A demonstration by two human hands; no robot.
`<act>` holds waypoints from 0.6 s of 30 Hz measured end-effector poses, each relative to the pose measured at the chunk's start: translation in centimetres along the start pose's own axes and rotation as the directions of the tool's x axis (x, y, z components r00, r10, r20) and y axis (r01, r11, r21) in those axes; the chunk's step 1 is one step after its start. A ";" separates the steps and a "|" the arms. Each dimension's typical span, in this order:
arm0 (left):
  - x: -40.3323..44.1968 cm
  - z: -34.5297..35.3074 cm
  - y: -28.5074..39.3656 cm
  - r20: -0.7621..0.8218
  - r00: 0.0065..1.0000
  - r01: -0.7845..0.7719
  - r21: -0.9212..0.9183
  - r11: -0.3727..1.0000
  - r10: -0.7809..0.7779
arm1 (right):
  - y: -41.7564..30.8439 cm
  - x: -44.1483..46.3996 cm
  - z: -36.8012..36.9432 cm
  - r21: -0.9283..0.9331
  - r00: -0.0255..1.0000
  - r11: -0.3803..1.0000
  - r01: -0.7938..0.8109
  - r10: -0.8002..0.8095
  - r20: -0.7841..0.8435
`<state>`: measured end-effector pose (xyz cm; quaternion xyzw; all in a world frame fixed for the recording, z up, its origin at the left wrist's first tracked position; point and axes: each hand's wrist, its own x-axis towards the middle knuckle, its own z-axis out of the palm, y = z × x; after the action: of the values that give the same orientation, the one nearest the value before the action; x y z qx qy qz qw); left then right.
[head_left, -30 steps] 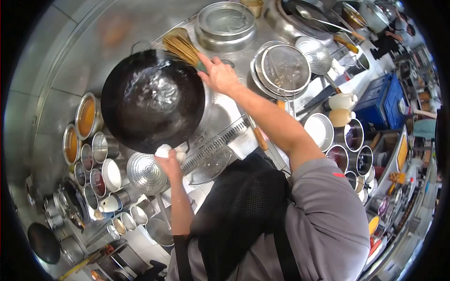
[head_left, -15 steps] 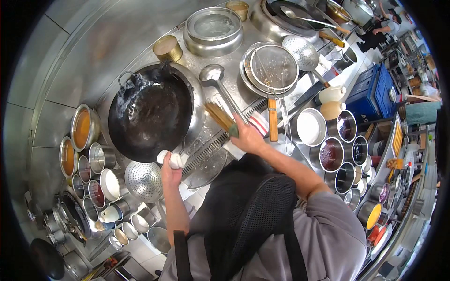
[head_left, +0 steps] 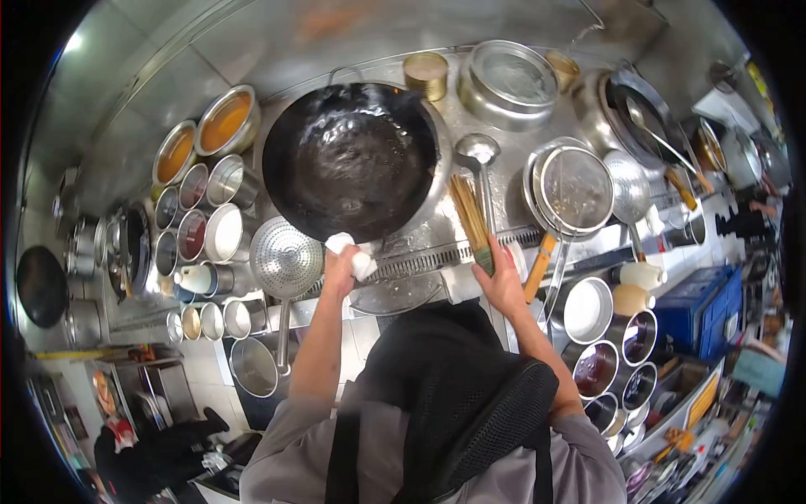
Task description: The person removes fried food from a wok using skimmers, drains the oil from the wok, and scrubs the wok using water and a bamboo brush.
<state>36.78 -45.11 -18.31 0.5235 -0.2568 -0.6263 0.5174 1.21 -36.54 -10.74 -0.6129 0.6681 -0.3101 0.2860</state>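
A large black wok with a wet, shiny inside sits on the stove. My left hand is closed around a folded white cloth at the wok's near rim. A bamboo wok brush with a green binding is in my right hand, its bristles pointing away from me. Right beside the brush lies a steel ladle, its handle running down close to my right fingers. Whether those fingers also touch the ladle, I cannot tell.
To the left are a perforated skimmer and several pots, plus bowls of orange liquid. Strainers and a water pot stand to the right. A blue bin is farther right. Another person is at lower left.
My view has turned, so the whole scene has rotated and shifted. The white patch at the wok's far left edge no longer shows. Both hands keep their hold on cloth and brush.
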 end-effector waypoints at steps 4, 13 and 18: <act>-1.4 -1.3 -3.1 -0.082 0.938 -0.287 0.361 0.887 0.337 | -2.2 5.8 -0.9 0.157 0.990 0.978 0.137 -0.140 0.009; -5.1 0.5 -2.0 0.065 0.858 -0.316 0.848 0.425 0.510 | -11.9 12.4 0.2 0.767 0.969 0.633 -0.105 -0.108 0.222; -4.3 1.3 0.5 0.092 0.829 -0.378 0.819 0.432 0.551 | -15.0 13.2 1.9 0.752 0.944 0.649 -0.111 -0.168 0.284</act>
<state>35.41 -41.64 -15.83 0.6646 -0.5968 -0.2169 0.3938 11.17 -50.66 -0.48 -0.4896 0.4093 -0.4588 0.6183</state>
